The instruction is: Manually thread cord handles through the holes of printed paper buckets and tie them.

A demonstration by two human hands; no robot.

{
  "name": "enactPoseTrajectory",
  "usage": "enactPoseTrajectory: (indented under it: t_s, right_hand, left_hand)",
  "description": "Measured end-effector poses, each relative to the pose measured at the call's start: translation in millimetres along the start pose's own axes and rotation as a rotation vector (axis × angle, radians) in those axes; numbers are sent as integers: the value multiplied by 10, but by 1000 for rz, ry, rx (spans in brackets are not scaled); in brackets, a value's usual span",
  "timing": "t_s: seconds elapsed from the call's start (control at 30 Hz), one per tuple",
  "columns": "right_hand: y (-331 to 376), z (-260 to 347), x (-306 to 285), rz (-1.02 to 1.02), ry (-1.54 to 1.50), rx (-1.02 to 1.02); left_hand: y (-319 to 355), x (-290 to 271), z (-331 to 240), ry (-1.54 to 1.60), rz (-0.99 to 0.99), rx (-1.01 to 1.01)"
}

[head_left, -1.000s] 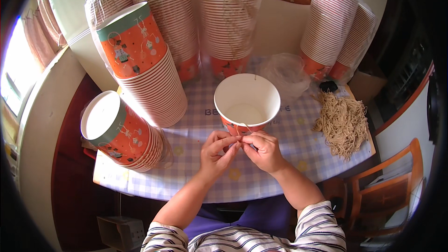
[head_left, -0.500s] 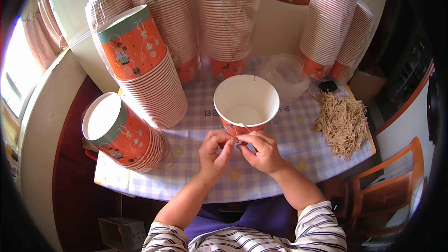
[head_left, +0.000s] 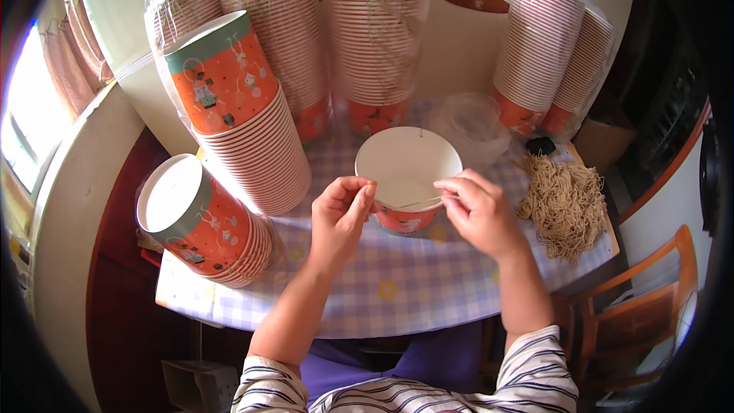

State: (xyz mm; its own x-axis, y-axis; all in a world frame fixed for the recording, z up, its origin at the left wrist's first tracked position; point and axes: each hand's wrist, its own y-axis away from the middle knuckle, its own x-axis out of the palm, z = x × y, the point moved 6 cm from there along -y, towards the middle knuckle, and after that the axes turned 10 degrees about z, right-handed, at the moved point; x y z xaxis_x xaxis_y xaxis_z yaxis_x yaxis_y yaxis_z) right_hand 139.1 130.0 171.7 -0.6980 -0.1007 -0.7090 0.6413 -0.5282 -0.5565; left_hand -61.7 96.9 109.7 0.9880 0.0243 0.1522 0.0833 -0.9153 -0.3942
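Note:
In front of me on the table stands a round paper bucket (head_left: 409,159), open at the top, white inside and orange with a pattern outside. A thin tan string (head_left: 417,204) stretches across its near rim between my two hands. My left hand (head_left: 342,210) is closed in a pinch at the near left of the rim, by the string's left end; its grip is partly hidden by the fingers. My right hand (head_left: 478,206) pinches the string over the right side of the rim. A short bit of string (head_left: 421,133) shows at the far rim.
A heap of tan strings (head_left: 566,210) and a small black object (head_left: 540,145) lie at the right. Nested bucket stacks stand left (head_left: 252,153), near left (head_left: 222,229) and behind (head_left: 378,30), several wrapped in plastic. A crumpled clear bag (head_left: 470,128) lies behind the bucket. A wooden chair (head_left: 638,306) stands right.
My hands have moved apart from their meeting point at the near rim, the right one going right and up, the left slightly left and up. The string is now stretched between them.

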Motion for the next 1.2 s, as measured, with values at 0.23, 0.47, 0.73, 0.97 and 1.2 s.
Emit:
enactPoseTrajectory:
  t_s: [0.23, 0.47, 0.73, 0.97, 1.2]
  right_hand:
    - [-577, 11, -223, 338, 239, -69]
    - [-963, 305, 168, 583, -18, -145]
    - [-1052, 358, 541, 669, -171, -150]
    - [-992, 350, 556, 605, -195, -108]
    - [-905, 308, 618, 404, -35, -139]
  left_hand:
    - [-57, 26, 23, 129, -57, -30]
    - [-4, -54, 191, 268, 39, -160]
    - [40, -57, 129, 303, 189, -154]
    - [85, -33, 135, 330, 215, -174]
    - [287, -48, 262, 378, 189, -176]
